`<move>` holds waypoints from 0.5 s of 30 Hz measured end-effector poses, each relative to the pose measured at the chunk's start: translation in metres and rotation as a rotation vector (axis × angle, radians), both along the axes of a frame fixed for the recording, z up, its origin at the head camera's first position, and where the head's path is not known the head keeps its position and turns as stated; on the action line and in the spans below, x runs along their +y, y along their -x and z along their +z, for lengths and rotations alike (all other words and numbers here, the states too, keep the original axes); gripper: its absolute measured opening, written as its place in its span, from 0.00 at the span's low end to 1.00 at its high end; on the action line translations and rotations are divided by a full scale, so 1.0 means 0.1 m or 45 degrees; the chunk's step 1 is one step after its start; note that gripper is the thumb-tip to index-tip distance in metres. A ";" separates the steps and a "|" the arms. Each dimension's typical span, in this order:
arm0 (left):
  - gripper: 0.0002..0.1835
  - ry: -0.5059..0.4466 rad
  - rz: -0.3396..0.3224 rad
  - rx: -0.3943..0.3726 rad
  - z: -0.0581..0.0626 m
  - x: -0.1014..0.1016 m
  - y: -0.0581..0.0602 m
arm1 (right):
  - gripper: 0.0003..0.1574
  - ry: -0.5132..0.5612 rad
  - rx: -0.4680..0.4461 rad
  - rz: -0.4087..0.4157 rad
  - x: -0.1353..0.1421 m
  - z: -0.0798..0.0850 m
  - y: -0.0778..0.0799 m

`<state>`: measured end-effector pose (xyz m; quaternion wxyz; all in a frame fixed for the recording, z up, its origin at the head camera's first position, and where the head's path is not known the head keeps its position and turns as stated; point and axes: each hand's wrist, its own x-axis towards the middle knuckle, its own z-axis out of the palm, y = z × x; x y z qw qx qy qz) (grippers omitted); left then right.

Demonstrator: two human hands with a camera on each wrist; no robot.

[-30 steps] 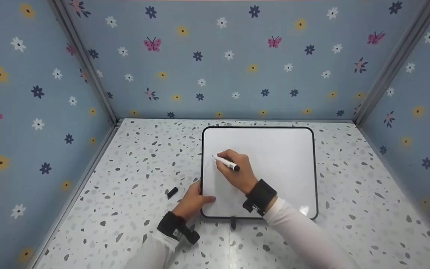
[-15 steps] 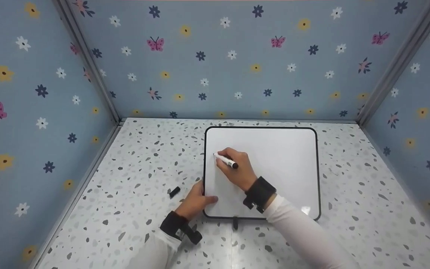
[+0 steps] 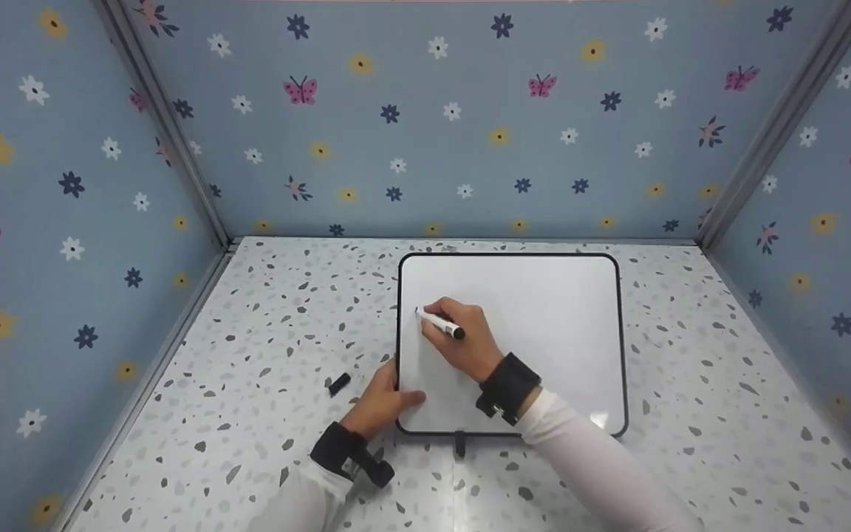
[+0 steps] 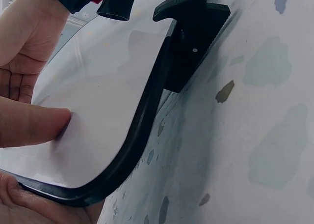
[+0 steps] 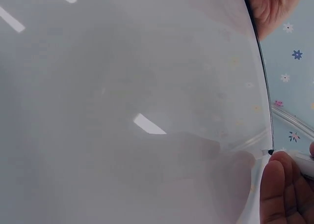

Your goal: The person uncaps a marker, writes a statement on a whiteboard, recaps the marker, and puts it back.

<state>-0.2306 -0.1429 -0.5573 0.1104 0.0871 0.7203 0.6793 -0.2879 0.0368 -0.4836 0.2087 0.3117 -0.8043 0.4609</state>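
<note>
A whiteboard with a black rim stands tilted on the table. My left hand grips its lower left edge, thumb on the white face and fingers behind the rim. That thumb presses near the board's rounded corner in the left wrist view. My right hand pinches a white marker with a black end. The uncapped tip meets the board near its left edge, beside a tiny dark mark. In the right wrist view the marker shows beside curled fingers, its dark tip at the board's face.
A small black marker cap lies on the speckled table, left of my left hand. Below the board's bottom rim juts a black support foot. Flowered blue panels rise at the back and both sides.
My right hand and the marker have shifted slightly left across the board, and a tiny dark mark shows at the tip. My left hand keeps its grip on the edge.
</note>
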 end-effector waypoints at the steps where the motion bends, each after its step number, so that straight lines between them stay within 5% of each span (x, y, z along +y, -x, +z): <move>1: 0.40 -0.005 -0.002 0.004 0.00 0.00 0.00 | 0.06 0.000 -0.004 0.003 0.00 0.00 0.00; 15: 0.41 0.005 0.015 0.004 0.01 0.00 0.00 | 0.06 -0.058 -0.044 0.028 0.02 -0.02 -0.13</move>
